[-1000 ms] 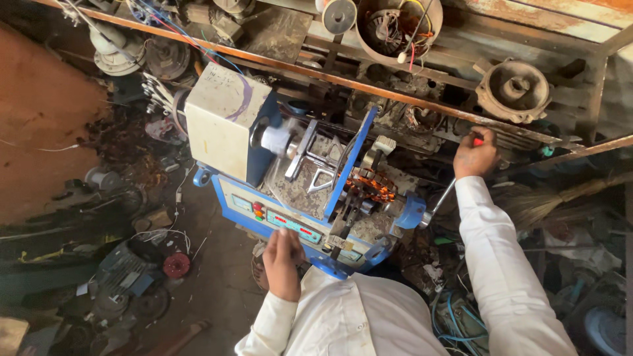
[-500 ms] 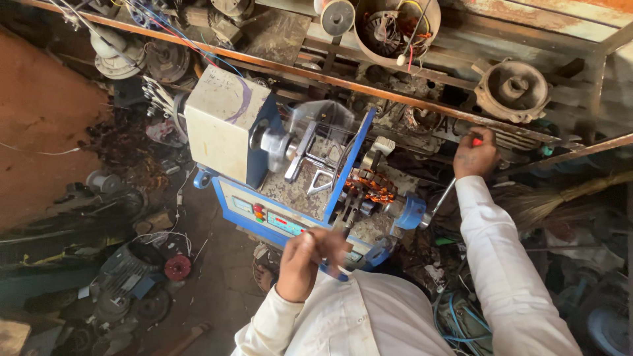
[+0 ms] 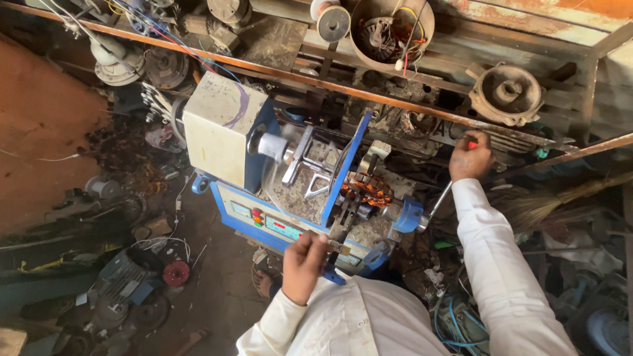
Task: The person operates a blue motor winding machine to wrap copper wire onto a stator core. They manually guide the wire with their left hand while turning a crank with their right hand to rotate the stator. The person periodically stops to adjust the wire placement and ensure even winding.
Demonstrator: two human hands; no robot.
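I stand over a blue coil-winding machine (image 3: 245, 212) with a cream box (image 3: 217, 128) at its left end. Its winding former (image 3: 300, 158) is blurred next to an upright blue plate (image 3: 346, 165), beside orange-copper coils (image 3: 367, 191). My left hand (image 3: 302, 265) hovers at the machine's front edge with curled fingers, close to a small metal part; nothing thin between the fingers can be made out. My right hand (image 3: 469, 159) is raised to the right, closed around the red-tipped grip of a metal crank handle (image 3: 436, 203) that runs down to the machine's right end.
A rusty shelf rail (image 3: 264, 66) crosses behind the machine, carrying motor parts, a round bowl with a stator (image 3: 392, 26) and a motor end cover (image 3: 508, 92). A broom (image 3: 560, 198) lies at right. Scrap motors and a red disc (image 3: 176, 272) crowd the floor at left.
My left hand rose from below the front panel up to the machine's front edge. The right hand stays on the crank grip. The former keeps spinning.
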